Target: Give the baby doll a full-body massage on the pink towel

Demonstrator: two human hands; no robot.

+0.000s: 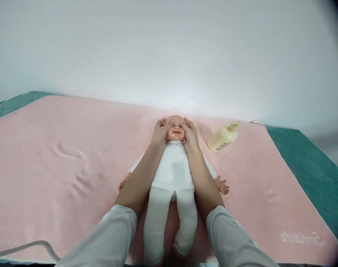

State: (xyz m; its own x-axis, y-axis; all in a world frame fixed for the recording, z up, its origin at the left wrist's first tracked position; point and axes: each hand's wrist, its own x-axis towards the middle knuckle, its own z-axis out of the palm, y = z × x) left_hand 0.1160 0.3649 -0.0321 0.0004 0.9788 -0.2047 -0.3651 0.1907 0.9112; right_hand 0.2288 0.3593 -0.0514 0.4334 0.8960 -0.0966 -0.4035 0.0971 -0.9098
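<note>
A baby doll (173, 163) in a white top and white leggings lies on its back, head away from me and arms spread out. My left hand (160, 130) cups the left side of its head, the thumb resting near the eye. On the other side my right hand (191, 132) holds the head in the same way, its thumb by the other eye. Between the thumbs the doll's nose and mouth show. My forearms pass along both sides of its body and cover part of its arms.
A pale yellow pump bottle (222, 138) stands on the pink towel (82, 155), right of the doll's head. Green cloth (308, 159) shows beyond the towel's edges. A white wall (169, 55) rises behind. A grey cable or tube (32, 244) curves at the lower left.
</note>
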